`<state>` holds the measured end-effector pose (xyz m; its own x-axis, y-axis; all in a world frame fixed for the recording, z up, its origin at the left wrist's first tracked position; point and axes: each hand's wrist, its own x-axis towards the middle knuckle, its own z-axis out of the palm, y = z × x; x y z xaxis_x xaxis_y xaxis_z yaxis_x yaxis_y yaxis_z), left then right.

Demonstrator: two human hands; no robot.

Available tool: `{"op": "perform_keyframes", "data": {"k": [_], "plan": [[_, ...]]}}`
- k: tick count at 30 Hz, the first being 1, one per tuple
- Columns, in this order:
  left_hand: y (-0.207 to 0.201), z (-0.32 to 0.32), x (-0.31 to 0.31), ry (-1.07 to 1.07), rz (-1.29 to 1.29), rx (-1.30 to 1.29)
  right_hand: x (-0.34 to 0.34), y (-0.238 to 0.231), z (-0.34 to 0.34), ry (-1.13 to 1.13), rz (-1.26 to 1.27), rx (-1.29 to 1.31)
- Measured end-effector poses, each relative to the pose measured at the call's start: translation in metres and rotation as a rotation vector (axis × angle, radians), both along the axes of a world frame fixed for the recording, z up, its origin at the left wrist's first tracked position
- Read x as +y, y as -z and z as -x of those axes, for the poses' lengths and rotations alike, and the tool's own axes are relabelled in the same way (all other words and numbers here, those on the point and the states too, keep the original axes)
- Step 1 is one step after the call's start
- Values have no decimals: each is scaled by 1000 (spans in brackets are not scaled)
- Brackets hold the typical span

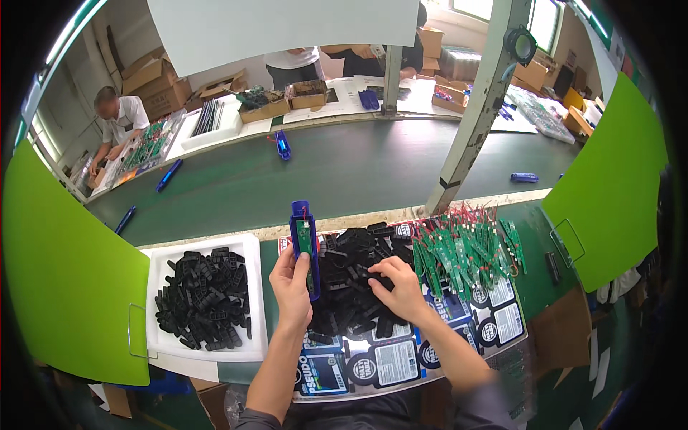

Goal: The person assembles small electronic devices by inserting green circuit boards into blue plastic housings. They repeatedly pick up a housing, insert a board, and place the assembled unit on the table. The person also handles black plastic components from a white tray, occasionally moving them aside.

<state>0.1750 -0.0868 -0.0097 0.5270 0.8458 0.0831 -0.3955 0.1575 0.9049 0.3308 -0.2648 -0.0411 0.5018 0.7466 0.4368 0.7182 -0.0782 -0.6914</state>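
Observation:
My left hand point(292, 288) is closed around a long blue plastic housing point(314, 266), held upright. A narrow green circuit board point(304, 236) lies in it, with my thumb on the board. Red wires and a small white connector show near its top. My right hand point(398, 288) is over a heap of small black plastic parts point(350, 290), its thumb and index finger apart at the parts. I see nothing held in it. The heap lies on printed cardboard sheet point(387, 362) on the bench.
A white foam tray point(256, 315) of black parts stands left. Green circuit boards with red wires point(462, 251) are piled right. Beyond runs a dark green conveyor belt point(344, 168) bearing several blue housings point(283, 145). A metal post point(476, 115) and green side panels point(616, 193) rise nearby. Another person point(122, 118) works far left.

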Motion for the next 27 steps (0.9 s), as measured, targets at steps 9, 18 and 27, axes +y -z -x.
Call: {"op": "perform_keyframes", "data": {"k": [9, 18, 27], "plan": [[22, -156, 77, 96, -313, 306, -6, 2, 2, 71, -117, 185], [53, -263, 125, 74, -823, 811, -5, 2, -3, 92, -88, 174], [84, -271, 151, 140, -877, 898, -8, 0, -2, 84, -96, 170]]}}
